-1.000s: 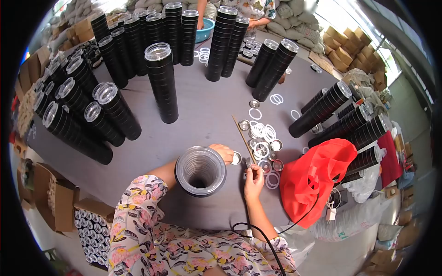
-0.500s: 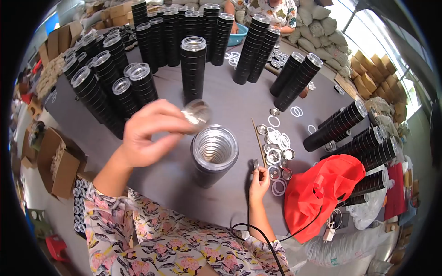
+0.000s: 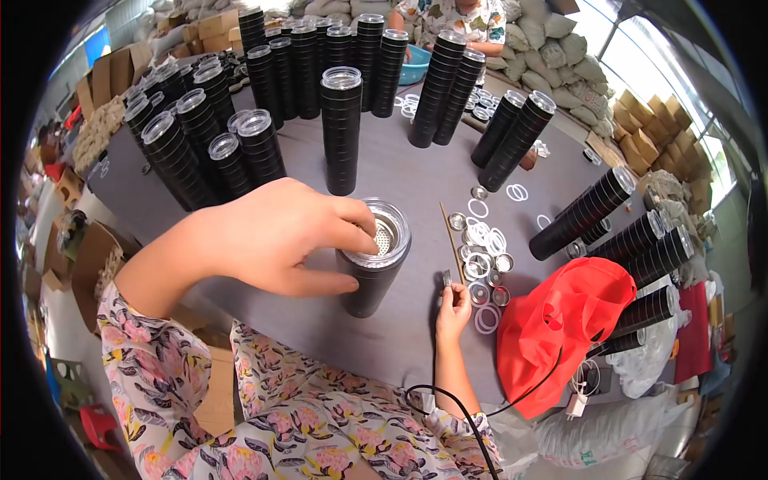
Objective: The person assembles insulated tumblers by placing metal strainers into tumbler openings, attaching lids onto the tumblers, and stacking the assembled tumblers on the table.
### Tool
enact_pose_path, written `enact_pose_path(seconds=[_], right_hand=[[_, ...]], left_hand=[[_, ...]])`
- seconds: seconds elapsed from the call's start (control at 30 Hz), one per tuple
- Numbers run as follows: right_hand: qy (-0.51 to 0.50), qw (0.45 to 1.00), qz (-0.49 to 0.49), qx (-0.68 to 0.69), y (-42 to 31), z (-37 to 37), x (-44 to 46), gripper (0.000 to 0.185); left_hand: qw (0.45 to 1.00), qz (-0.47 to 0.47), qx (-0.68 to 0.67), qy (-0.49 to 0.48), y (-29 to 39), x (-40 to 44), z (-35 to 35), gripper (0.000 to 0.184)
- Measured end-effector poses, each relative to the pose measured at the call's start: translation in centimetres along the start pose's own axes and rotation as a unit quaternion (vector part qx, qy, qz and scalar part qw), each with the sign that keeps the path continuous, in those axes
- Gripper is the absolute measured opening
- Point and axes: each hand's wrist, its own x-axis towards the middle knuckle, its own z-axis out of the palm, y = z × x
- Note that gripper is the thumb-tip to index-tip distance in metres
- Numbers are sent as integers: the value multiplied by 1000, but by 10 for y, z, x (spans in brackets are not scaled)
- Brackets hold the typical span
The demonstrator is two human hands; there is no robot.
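Note:
My left hand (image 3: 276,232) is over the mouth of the near black stack (image 3: 374,284), which stands upright and has clear rings at its top. Its fingertips reach inside the rim, beside a perforated metal disc (image 3: 384,238) in the opening; whether they grip the disc is hard to see. Pinched in my right hand (image 3: 454,310) is a small metal piece (image 3: 447,278), seen edge-on. To the right of that hand lie white rings (image 3: 478,234) and small round metal parts (image 3: 503,262), with a thin stick (image 3: 450,240) along their left side.
Tall black stacks (image 3: 342,132) stand across the back and left, and others (image 3: 584,212) lean at the right. A red bag (image 3: 560,328) and a black cable (image 3: 472,424) are at the right front. Across the table, a person (image 3: 468,24) is beside a blue basin (image 3: 414,66).
My left hand first lifted a metal disc from the table, then came over the stack's mouth. A perforated disc now shows inside the rim. My right hand still holds its small piece.

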Motion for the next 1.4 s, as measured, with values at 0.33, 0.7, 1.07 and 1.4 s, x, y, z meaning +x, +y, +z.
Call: enact_pose_path(seconds=[0.33, 0.7, 1.07, 1.4], right_hand=[[5, 995, -47, 93, -38, 2, -4, 10], [-245, 927, -267, 92, -241, 51, -5, 10], [-178, 919, -70, 344, -217, 78, -22, 11], [-239, 934, 12, 265, -239, 109, -8, 16]], left_hand=[[990, 28, -135, 40, -17, 5, 4, 14], [787, -124, -489, 355, -38, -12, 52, 25], [949, -11, -77, 305, -14, -14, 46, 14], [971, 9, 167, 169, 4, -21, 22, 16]])
